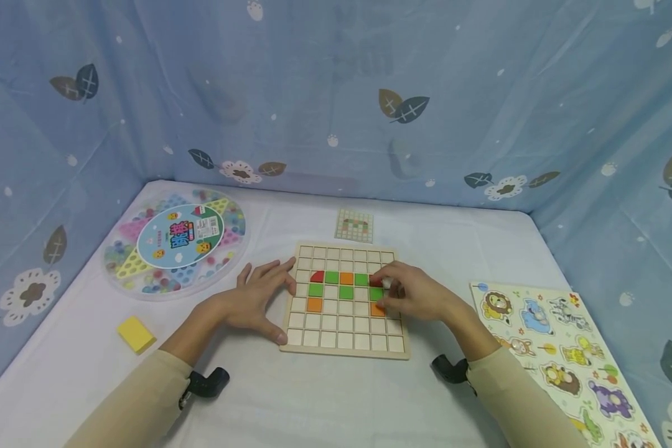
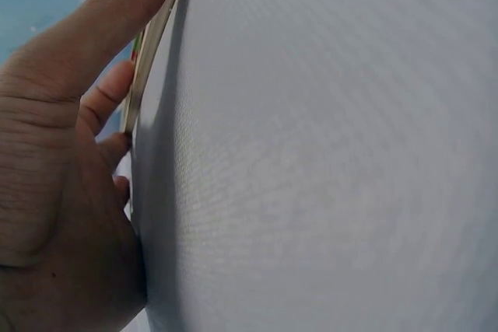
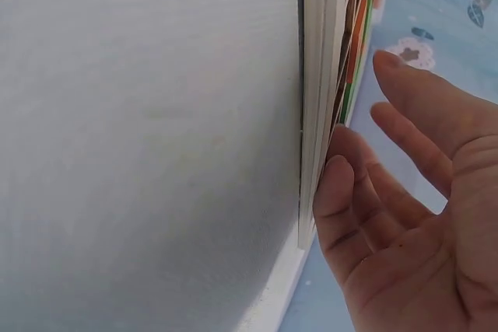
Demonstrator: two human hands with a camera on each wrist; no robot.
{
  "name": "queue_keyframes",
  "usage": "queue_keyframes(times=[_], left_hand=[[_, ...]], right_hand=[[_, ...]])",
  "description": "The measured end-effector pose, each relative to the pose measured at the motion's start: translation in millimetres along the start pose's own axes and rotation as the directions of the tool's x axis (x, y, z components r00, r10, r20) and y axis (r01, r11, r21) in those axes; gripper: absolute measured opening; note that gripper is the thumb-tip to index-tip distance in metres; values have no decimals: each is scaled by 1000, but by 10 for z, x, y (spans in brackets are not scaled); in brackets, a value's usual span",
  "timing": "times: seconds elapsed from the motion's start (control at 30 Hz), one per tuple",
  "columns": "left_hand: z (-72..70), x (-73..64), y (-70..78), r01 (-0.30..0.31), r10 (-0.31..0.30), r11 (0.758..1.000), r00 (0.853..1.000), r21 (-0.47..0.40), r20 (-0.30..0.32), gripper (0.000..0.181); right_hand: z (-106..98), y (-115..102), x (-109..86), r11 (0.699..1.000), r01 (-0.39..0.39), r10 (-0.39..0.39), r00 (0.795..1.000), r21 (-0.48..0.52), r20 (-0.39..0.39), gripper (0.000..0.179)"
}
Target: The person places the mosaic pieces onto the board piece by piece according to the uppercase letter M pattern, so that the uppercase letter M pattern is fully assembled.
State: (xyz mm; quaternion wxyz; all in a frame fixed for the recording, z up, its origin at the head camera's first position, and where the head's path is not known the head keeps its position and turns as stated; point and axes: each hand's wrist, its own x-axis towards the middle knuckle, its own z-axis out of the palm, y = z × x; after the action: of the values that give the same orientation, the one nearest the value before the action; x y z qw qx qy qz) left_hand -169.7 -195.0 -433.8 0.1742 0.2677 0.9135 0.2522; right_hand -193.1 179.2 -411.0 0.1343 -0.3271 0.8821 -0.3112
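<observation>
A wooden grid board (image 1: 343, 352) lies on the white cloth between the hands. Several flat coloured tiles sit in its squares: a red tile with a curved edge (image 1: 317, 276), green tiles (image 1: 331, 277) and orange tiles (image 1: 314, 305). My left hand (image 1: 252, 302) spreads along the board's left side, with thumb and fingers touching its edge. Over the board's right side, my right hand (image 1: 417, 292) has its fingertips at the tiles there and partly covers them. In the right wrist view its thumb and forefinger stand apart, with no piece visible between them.
A small pattern card (image 1: 354, 226) lies behind the board. At the back left is a round Chinese checkers set (image 1: 238, 239), with a yellow block (image 1: 137, 335) in front of it. An animal puzzle board (image 1: 554, 336) lies at right. Blue curtains (image 1: 336, 99) surround the table.
</observation>
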Motion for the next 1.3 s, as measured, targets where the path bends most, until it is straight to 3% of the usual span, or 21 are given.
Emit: queue_keyframes(times=[0.63,0.93,1.1,1.3], left_hand=[[4,-36,-10,-10,9,1000,1000,-20,-14,83],[-59,53,58,29,-35,995,997,94,64,125],[-122,99,133,59,-78,987,990,150,121,126],[-164,113,179,70,-94,982,987,174,132,124]], right_hand=[[-52,18,-17,998,19,-21,999,63,35,46],[-54,29,-37,998,-9,7,1000,65,31,46],[-52,30,-47,998,-13,11,999,65,32,46],[-50,35,-41,997,18,-20,999,75,26,45]])
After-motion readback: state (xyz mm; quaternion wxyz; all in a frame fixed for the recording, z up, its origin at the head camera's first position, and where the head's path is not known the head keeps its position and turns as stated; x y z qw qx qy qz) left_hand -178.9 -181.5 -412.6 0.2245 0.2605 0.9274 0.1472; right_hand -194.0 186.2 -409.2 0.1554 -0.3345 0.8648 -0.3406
